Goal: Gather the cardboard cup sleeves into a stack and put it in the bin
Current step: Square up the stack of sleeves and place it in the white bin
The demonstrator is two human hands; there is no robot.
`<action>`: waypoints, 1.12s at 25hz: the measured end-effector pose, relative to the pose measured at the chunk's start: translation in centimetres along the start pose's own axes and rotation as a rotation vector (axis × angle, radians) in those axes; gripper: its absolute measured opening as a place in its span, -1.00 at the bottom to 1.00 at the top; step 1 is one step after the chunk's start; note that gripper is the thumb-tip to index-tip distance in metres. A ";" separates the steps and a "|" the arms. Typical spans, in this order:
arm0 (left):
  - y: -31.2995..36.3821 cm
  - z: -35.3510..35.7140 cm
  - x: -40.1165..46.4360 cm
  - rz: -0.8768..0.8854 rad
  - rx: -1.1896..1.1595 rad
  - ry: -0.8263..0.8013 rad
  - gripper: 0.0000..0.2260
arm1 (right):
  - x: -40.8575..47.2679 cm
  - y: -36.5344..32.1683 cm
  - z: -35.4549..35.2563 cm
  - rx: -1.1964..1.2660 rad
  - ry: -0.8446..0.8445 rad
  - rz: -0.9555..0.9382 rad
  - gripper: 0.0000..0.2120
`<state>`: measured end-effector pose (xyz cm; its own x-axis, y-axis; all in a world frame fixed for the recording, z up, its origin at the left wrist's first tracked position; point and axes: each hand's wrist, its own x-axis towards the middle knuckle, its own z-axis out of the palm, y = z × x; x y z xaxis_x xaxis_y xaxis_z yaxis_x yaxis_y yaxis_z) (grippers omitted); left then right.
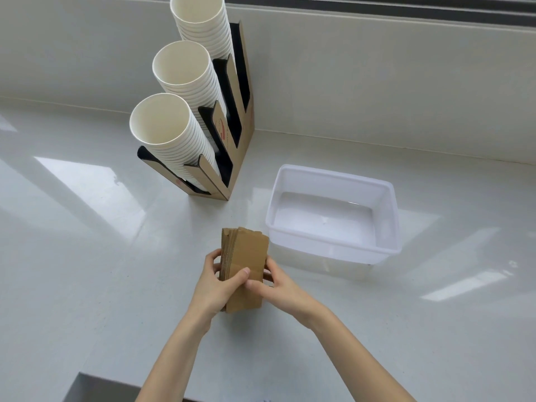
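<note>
Brown corrugated cardboard, flat and round-cornered: the stack of cup sleeves stands on edge on the glossy white counter, its layered edges fanned a little at the top. The left hand and right hand press it from either side, fingers and thumbs clamped on the faces; the lower part of the stack is partly hidden behind them. Just to its right sits the translucent white plastic bin, rectangular, smooth-walled. Behind, ribbed white paper cups lean in a kraft-and-black cardboard holder.
</note>
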<state>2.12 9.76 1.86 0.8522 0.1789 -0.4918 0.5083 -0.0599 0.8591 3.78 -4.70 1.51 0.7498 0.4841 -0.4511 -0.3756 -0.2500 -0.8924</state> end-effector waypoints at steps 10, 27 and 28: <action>2.3 4.0 -0.7 0.646 1.044 -0.277 -0.26 | -7.2 2.0 -6.9 -0.334 0.291 -0.125 -0.02; 0.1 3.7 1.8 0.469 1.020 -0.476 0.19 | -6.6 6.7 -7.6 -0.285 0.361 -0.040 -0.17; -0.1 3.0 1.8 0.411 0.953 -0.499 0.23 | -6.6 6.7 -7.5 -0.283 0.362 -0.037 -0.15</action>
<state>3.98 7.12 0.42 0.8215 -0.4219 -0.3836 -0.1128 -0.7796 0.6160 0.39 -15.91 -1.47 0.9210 0.1852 -0.3426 -0.2188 -0.4816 -0.8486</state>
